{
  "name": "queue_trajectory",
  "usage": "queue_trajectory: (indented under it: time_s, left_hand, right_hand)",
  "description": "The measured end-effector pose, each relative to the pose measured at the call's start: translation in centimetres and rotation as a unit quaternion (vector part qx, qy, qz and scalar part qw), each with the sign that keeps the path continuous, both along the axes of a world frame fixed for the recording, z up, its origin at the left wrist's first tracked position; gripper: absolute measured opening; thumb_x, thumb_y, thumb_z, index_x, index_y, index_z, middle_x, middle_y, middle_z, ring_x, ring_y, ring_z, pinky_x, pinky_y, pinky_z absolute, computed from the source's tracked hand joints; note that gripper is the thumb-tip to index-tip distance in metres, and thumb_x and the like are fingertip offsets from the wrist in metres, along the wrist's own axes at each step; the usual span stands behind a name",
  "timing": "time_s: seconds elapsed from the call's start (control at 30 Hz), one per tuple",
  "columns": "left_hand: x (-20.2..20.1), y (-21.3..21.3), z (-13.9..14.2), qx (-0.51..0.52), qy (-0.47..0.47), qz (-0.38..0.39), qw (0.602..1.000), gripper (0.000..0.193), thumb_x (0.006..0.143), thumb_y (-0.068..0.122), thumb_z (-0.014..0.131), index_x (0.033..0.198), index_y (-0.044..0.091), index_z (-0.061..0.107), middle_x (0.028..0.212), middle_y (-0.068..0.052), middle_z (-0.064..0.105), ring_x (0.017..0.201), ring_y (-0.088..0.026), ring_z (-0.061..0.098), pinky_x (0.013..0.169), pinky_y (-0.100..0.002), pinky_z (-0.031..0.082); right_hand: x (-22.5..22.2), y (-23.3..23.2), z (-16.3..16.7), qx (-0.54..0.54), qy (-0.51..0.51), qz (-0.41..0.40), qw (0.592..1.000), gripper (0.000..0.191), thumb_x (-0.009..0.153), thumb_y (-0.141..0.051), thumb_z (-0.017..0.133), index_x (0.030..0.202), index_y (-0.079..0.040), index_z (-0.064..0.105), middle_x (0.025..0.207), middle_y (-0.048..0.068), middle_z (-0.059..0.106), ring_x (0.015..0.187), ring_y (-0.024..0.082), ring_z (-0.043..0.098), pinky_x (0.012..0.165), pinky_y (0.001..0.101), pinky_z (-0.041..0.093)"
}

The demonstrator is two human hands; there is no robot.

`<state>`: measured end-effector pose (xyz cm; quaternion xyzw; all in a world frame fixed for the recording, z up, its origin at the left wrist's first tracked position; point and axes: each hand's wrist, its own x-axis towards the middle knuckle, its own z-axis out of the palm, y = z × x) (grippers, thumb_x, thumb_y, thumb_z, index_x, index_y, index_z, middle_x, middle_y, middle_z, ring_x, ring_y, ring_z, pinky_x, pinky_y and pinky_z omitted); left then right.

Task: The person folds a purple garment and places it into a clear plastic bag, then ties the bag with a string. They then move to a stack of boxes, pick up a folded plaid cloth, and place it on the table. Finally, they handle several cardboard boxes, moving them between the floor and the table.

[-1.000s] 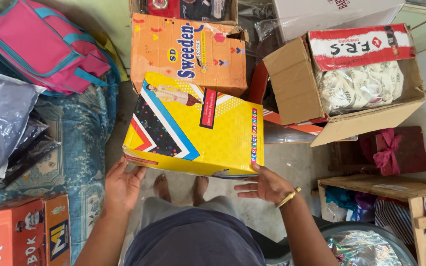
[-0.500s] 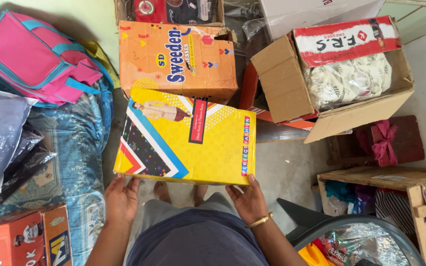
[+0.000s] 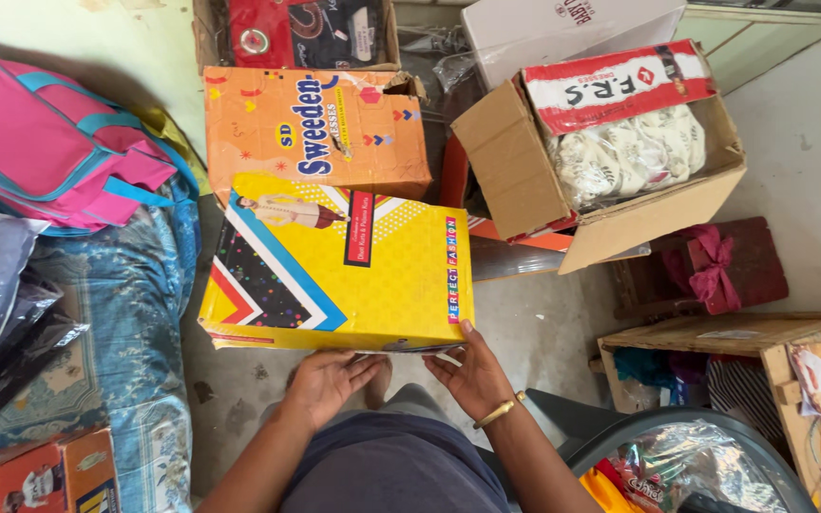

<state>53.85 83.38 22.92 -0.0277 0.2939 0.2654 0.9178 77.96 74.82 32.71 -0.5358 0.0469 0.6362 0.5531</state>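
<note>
The yellow box (image 3: 339, 261), a flat printed garment carton with blue, red and black stripes, is what we hold from the head view, and it hangs out in front of us at a slight tilt, gripped only along its near edge. Our left hand (image 3: 327, 382) sits under that edge with the fingers spread wide and the thumb side hidden beneath the carton, while our right hand (image 3: 472, 372), the one with the gold bangle (image 3: 498, 412) at the wrist, presses the near right corner with the thumb on top; both are loaded with the box, neither closed round it. As we judge it, the weak point is leverage: most of the carton lies beyond our hands, so a slack finger could let the far end drop. Just past the far edge lies the orange box (image 3: 314, 128), already torn at one corner, and a falling carton would likely strike or scuff it. To the right of our right hand stands an open brown carton (image 3: 515, 171) packed with white wrapped goods, close enough that a sideways swing could knock its flap. Left of our left hand a blue patterned bedding (image 3: 106, 332) with a pink bag (image 3: 54, 157) crowds the gap. Below is bare floor (image 3: 534, 323), and our feet are near, so a slip could land on them.
</note>
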Motion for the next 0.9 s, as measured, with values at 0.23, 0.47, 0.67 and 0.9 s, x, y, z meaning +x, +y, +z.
queue_trajectory:
  time_s: [0.23, 0.47, 0.67, 0.9]
  left_hand:
    - [0.5, -0.7, -1.0, 0.011, -0.006, 0.068, 0.998, 0.040, 0.082, -0.001, 0.060, 0.122, -0.005, 0.056, 0.121, -0.023, 0.063, 0.119, -0.038, 0.061, 0.112, -0.056, 0.046]
    - [-0.3, -0.2, -0.4, 0.006, 0.232, -0.101, 0.967, 0.032, 0.093, 0.014, 0.060, 0.122, 0.003, 0.058, 0.123, -0.017, 0.064, 0.116, -0.035, 0.064, 0.104, -0.054, 0.053]
    - [-3.5, -1.9, 10.3, 0.612, 0.514, -0.288, 0.527, 0.033, 0.087, 0.024, 0.067, 0.118, 0.012, 0.065, 0.115, -0.008, 0.073, 0.114, -0.029, 0.070, 0.095, -0.041, 0.056]
    - [-3.7, 7.0, 17.0, 0.751, 0.622, -0.122, 0.184, 0.056, 0.086, 0.042, 0.063, 0.138, 0.021, 0.061, 0.152, -0.008, 0.049, 0.149, -0.040, 0.031, 0.114, -0.069, 0.023]
  right_hand:
    - [1.0, -0.8, -0.9, -0.049, -0.014, 0.050, 0.997, 0.079, 0.083, -0.054, 0.068, 0.143, -0.009, 0.043, 0.134, 0.023, 0.050, 0.120, 0.040, 0.060, 0.103, 0.0492, 0.052]
    - [1.0, -0.4, -3.2, -0.049, -0.070, 0.072, 0.994, 0.084, 0.083, -0.057, 0.067, 0.146, -0.006, 0.047, 0.140, 0.021, 0.052, 0.125, 0.038, 0.054, 0.101, 0.0494, 0.049]
    - [-0.3, 0.9, 2.3, 0.094, -0.801, 0.218, 0.550, 0.079, 0.095, -0.050, 0.064, 0.155, -0.006, 0.038, 0.160, 0.027, 0.035, 0.150, 0.046, 0.031, 0.121, 0.0565, 0.028]
    - [-3.4, 5.9, 5.6, 0.163, -0.835, 0.334, 0.407, 0.081, 0.088, -0.065, 0.060, 0.154, -0.021, 0.047, 0.162, 0.022, 0.032, 0.151, 0.049, 0.021, 0.116, 0.0671, 0.013]
